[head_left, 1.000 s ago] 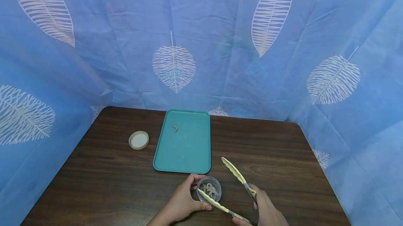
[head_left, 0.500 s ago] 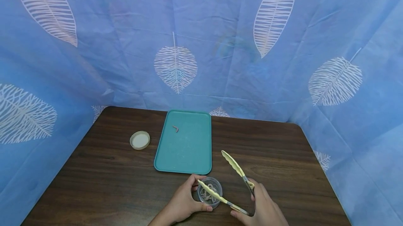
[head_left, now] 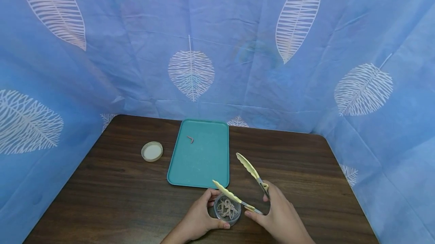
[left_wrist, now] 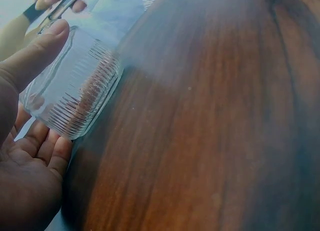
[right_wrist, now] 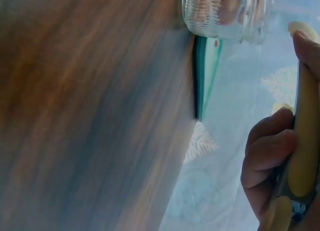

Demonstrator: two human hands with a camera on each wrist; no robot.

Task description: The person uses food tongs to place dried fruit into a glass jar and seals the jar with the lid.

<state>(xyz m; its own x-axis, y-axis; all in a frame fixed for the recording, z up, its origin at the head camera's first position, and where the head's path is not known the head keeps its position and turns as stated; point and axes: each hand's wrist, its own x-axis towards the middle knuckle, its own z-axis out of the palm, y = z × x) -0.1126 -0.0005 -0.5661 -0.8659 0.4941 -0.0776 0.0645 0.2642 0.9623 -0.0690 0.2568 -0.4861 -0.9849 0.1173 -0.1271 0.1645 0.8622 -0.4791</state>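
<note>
"L hand (head_left: 198, 216)?"
"Thumb + fingers wrapped rd clear jar (left_wrist: 75, 86), just nr side of teal tray (head_left: 204, 162)."
"R hand (head_left: 280, 213)?"
"Gripping yellow tongs (head_left: 232, 196), arms spread apart, 1 nr jar."
"Contents?"
"Jar: several pale wormlike strips (head_left: 227, 208). Tray: 1 pinkish piece (head_left: 191, 139). Rd lid (head_left: 152, 151) L of tray, white inner."

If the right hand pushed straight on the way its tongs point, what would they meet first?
Probably the teal tray, though the tongs may pass above it; their height is unclear.
</note>
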